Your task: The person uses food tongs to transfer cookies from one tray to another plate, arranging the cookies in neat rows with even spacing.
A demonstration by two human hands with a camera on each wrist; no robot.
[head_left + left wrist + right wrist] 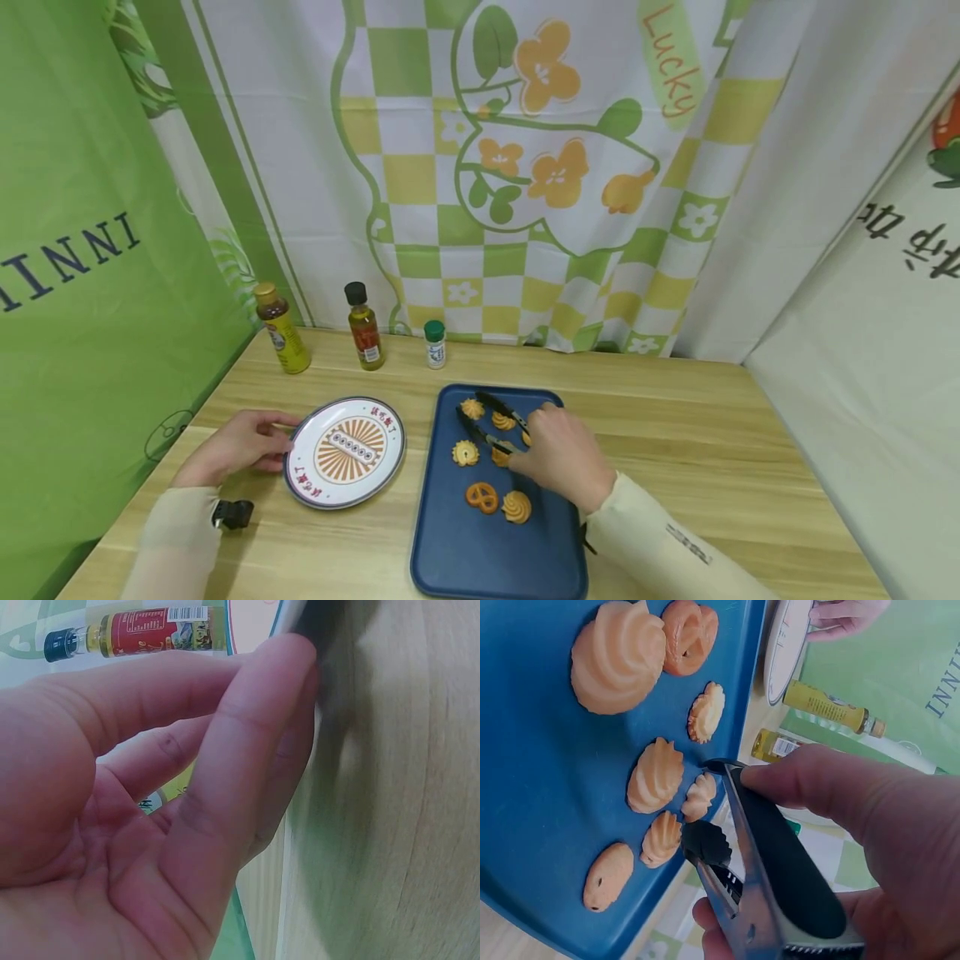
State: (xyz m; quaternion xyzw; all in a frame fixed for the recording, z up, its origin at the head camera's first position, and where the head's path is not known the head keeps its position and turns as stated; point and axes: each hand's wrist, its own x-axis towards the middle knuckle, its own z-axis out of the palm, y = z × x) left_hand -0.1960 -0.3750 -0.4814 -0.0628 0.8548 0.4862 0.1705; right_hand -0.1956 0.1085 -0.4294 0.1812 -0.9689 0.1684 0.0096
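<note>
Over the blue tray (457, 550) the right hand (562, 454) grips tongs (491, 421) pointing far-left, arms apart around a biscuit (503, 421), while the left hand (240, 446) touches the plate (300, 483) rim with loosely bent fingers

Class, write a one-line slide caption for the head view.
Right hand holds tongs over cookies on a blue tray; left hand touches the plate.

Black tongs (491, 422) lie open over little orange cookies (466, 453) on the blue tray (465, 550) — the round plate (346, 451) sits just beside it.

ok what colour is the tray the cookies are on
Dark blue. The tray shows best in the head view, under the cookies.
</note>
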